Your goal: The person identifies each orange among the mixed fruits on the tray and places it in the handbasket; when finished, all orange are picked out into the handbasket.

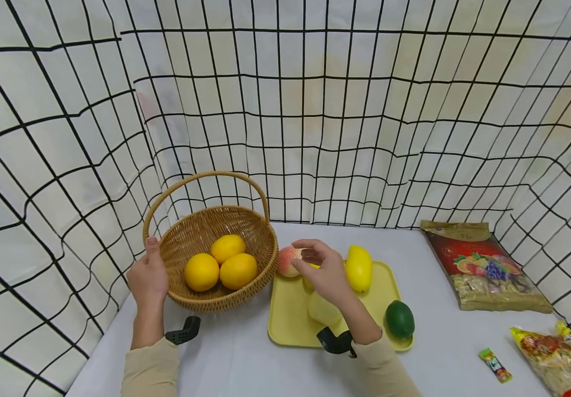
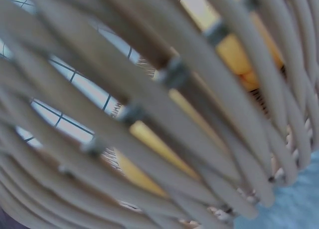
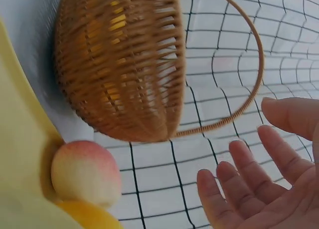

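Note:
A wicker basket [image 1: 215,300] with a tall hoop handle leans toward me, three orange-yellow fruits [image 1: 238,271] lying inside it. My left hand [image 1: 148,278] grips its left rim at the foot of the handle, thumb up. The basket's woven side [image 2: 149,94] fills the left wrist view. My right hand [image 1: 326,274] hovers over the yellow tray [image 1: 285,331], fingers loosely bent and holding nothing. Near its fingertips is a pink peach [image 1: 288,261] at the tray's far left corner. Partly hidden under the hand are a yellow fruit [image 3: 89,216] and a pale round fruit [image 1: 324,310].
On the tray's right side are a yellow mango [image 1: 359,268] and a dark green avocado [image 1: 399,320]. Farther right lie a red and gold bag [image 1: 486,267], a small candy packet [image 1: 495,365] and a clear food bag [image 1: 563,358]. Black grid netting [image 1: 315,132] surrounds the white table.

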Available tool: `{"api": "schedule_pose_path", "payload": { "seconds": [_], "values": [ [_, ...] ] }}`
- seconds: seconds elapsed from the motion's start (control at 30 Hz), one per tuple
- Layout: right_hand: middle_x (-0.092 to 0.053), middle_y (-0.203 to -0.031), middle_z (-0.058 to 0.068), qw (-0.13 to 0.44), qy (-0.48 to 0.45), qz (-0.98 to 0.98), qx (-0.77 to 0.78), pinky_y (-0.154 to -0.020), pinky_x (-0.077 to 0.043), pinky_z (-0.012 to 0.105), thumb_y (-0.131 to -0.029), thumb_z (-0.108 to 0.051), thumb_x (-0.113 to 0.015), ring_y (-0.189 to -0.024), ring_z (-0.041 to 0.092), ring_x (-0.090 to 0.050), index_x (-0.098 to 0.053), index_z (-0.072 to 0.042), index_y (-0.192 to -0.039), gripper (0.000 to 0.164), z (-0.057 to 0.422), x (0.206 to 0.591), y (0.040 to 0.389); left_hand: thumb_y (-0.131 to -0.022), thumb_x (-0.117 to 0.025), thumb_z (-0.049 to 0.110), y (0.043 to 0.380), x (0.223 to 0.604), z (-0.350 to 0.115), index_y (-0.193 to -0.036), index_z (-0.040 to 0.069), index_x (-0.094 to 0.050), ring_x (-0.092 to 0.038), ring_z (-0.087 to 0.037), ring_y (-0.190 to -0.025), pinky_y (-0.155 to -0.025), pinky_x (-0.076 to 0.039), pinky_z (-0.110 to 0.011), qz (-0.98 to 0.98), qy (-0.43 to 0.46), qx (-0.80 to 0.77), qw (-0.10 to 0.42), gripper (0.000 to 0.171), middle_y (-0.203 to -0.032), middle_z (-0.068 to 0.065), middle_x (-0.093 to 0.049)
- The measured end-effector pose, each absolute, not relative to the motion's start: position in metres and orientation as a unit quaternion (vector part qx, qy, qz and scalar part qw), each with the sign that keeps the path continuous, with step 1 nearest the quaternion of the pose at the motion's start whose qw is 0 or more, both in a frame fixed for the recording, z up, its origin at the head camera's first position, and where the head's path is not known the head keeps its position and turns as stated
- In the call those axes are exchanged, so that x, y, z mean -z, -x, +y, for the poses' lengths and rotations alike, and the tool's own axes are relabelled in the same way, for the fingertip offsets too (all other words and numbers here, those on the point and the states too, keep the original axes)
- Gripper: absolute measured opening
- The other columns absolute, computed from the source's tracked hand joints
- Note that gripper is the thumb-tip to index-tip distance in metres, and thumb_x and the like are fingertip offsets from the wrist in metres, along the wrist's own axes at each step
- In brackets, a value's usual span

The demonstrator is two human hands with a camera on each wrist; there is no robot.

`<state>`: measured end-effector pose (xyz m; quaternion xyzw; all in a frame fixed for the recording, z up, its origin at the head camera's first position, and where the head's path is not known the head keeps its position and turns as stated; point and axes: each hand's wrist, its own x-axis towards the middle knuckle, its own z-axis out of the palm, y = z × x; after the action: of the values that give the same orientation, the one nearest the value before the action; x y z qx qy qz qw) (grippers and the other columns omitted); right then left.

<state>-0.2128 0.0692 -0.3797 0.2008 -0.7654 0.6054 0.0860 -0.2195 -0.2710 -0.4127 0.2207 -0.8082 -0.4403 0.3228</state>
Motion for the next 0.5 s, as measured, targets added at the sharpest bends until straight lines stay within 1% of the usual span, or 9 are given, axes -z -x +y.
{"api": "schedule_pose_path", "payload": {
  "seconds": [0.13,0.2,0.37,0.5],
  "values": [
    [-0.064,-0.121,0.007,0.082,-0.172,-0.792,-0.58,-0.095,-0.048,0.042,-0.089,-0.015,-0.073,-0.11,0.029,-0.06,-0.066,-0.012,-0.117,0.029,0.085,0.386,0.224,-0.098,-0.028,0.068,0.22,0.414,-0.271,-0.053,0.01,-0.032,-0.016,-0.013,-0.044,-0.045,-0.013,-0.029,-0.803,-0.221,0.444,0.33,0.073,-0.047,0.002,-0.024],
    [-0.064,-0.122,0.006,0.077,-0.159,-0.802,-0.571,-0.096,-0.048,0.042,-0.089,-0.016,-0.073,-0.112,0.027,-0.06,-0.066,-0.014,-0.118,0.03,0.092,0.386,0.226,-0.097,-0.028,0.068,0.221,0.415,-0.271,-0.053,0.01,-0.032,-0.016,-0.013,-0.044,-0.045,-0.013,-0.028,-0.802,-0.221,0.444,0.334,0.073,-0.047,0.002,-0.024],
    [-0.062,-0.126,0.006,0.07,-0.127,-0.817,-0.557,-0.1,-0.045,0.042,-0.09,-0.016,-0.072,-0.115,0.026,-0.056,-0.064,-0.013,-0.122,0.033,0.106,0.391,0.232,-0.098,-0.028,0.067,0.221,0.416,-0.271,-0.052,0.011,-0.032,-0.015,-0.012,-0.043,-0.044,-0.012,-0.028,-0.803,-0.217,0.44,0.338,0.072,-0.046,0.003,-0.023],
    [-0.059,-0.13,0.009,0.068,-0.108,-0.826,-0.549,-0.103,-0.042,0.044,-0.09,-0.016,-0.071,-0.119,0.029,-0.052,-0.062,-0.011,-0.125,0.037,0.114,0.397,0.238,-0.098,-0.028,0.067,0.221,0.416,-0.271,-0.053,0.011,-0.031,-0.015,-0.012,-0.043,-0.044,-0.012,-0.027,-0.804,-0.215,0.441,0.337,0.072,-0.047,0.002,-0.023]
  ]
}}
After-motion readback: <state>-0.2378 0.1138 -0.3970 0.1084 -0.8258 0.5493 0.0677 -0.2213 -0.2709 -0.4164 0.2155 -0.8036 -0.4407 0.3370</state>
